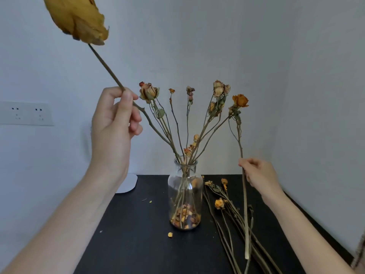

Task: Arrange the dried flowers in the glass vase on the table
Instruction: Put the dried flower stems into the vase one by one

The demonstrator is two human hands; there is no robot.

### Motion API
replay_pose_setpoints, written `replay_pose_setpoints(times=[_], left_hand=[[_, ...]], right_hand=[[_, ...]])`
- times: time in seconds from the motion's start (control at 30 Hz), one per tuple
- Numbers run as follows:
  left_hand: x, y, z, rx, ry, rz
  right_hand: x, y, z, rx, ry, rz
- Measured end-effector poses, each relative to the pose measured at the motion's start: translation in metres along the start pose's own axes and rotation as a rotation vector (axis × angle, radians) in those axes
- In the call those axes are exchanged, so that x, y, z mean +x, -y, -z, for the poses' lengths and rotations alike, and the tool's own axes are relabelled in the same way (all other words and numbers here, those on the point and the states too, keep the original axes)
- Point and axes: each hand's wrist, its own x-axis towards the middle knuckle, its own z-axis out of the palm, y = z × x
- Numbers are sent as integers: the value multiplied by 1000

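Pale walls meet in a corner behind the dark bench (138, 244), and a white socket plate (25, 113) sits on the left wall. Mid-bench stands the glass vase (185, 196), with several dried roses (149, 91) already fanned out of its neck and loose petals (184, 216) heaped at its bottom.

My left grip (114, 123) is raised left of the vase, clamped on the stem of the big yellow flower (77, 18), thumb and fingertips pinching it partway along. The palm faces me and the forearm climbs from the near left corner. Below my fingers the stem slants down and right to the vase mouth, where it joins the others; I judge its end is inside. I pinch it high so I can steer the heavy head outward without knocking the brittle roses beside it.

My right grip (258, 173) is lower, just right of the vase, closed on the stem of an orange rose (240, 100) between thumb and curled fingers. That stem stands almost upright, its bloom level with those in the vase. Its cut end hangs down among the spare stems (227, 214) lying on the near right of the bench; I cannot tell whether it touches the surface. I would say this one is next, held ready while the left settles its flower.
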Motion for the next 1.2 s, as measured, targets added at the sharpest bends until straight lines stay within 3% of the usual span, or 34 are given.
replay_pose_setpoints(times=[0.17,0.47,0.6,0.93,1.07,1.2], left_hand=[[7,17,-8,61,24,18],[10,66,-21,531,121,23],[10,77,-23,618,105,-35],[10,79,-23,416,43,-29],[1,82,-18,157,-39,99],[-4,88,-13,74,-74,184]], right_hand=[[1,-1,1,-5,6,-5],[1,-2,1,-35,2,30],[2,-4,1,-41,0,32],[8,-11,-1,-75,-4,18],[7,-13,-5,-76,6,16],[7,-13,-9,-89,12,13]])
